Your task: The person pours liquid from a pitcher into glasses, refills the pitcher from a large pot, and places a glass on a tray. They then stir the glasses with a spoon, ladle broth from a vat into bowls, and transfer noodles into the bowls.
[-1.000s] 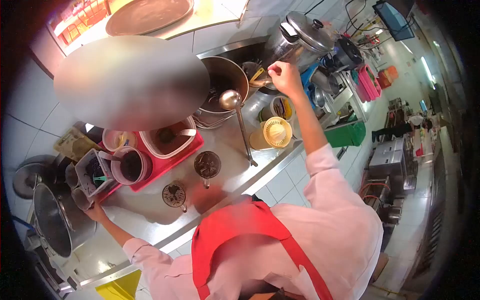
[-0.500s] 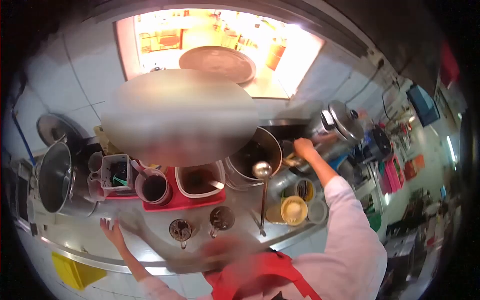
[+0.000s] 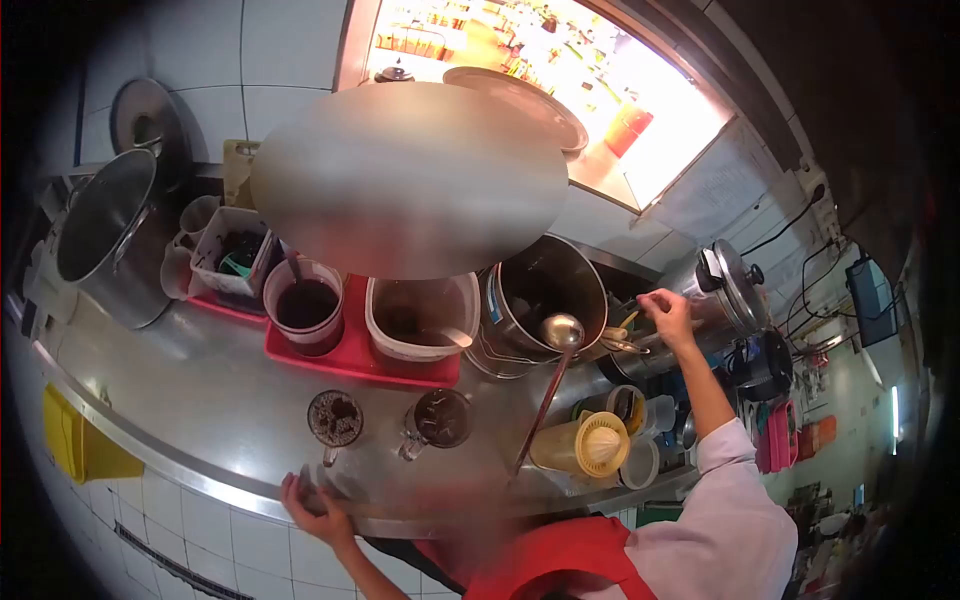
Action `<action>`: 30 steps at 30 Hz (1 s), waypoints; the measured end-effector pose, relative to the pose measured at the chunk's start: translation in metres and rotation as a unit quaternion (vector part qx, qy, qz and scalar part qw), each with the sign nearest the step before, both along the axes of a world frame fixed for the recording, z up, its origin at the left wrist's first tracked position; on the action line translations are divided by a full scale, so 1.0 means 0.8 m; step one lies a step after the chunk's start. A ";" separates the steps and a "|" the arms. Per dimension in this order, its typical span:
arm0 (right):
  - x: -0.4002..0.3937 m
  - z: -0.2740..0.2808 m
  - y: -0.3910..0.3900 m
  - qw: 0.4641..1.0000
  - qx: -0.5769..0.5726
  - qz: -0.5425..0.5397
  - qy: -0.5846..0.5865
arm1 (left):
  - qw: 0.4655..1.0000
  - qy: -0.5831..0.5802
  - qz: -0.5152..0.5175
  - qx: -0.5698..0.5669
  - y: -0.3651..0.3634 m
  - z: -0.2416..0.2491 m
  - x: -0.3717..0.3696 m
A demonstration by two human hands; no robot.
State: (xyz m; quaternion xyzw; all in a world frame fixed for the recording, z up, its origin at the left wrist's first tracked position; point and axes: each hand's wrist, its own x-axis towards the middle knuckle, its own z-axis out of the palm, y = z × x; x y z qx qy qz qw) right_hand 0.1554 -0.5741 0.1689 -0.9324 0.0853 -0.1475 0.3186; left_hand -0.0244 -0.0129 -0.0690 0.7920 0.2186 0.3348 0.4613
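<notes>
My left hand (image 3: 317, 510) is at the front edge of the steel counter, fingers apart and holding nothing. Just above it stands a glass mug of dark, bubbly drink (image 3: 335, 420). To its right is a second glass mug with dark drink and ice (image 3: 442, 418). My right hand (image 3: 668, 315) is raised beside several utensil handles (image 3: 622, 342), right of a large steel pot (image 3: 550, 285). Its fingers are bunched together, and whatever they may hold cannot be made out. A long-handled ladle (image 3: 562, 332) leans against the pot's rim, handle toward me.
A red tray (image 3: 400, 372) bears a jug of dark liquid (image 3: 308, 305) and a white tub (image 3: 425, 345). A yellow citrus juicer (image 3: 590, 445) stands at the right front. Another big pot (image 3: 110, 240) is at the left. A blurred oval hides the back middle.
My view has tilted. My left hand has come down and right, to the counter edge near the mugs. My right hand has lifted away from the utensil handles.
</notes>
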 end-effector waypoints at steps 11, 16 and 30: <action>-0.049 0.085 0.061 0.988 -0.078 0.004 -0.130 | 0.999 -0.029 0.012 -0.015 -0.021 0.003 0.006; -0.050 0.088 0.070 0.985 -0.056 -0.028 -0.161 | 1.000 -0.029 -0.003 0.000 -0.018 0.010 0.009; -0.024 0.081 0.134 0.975 -0.145 -0.058 -0.161 | 0.999 0.008 -0.032 -0.041 -0.012 0.000 0.007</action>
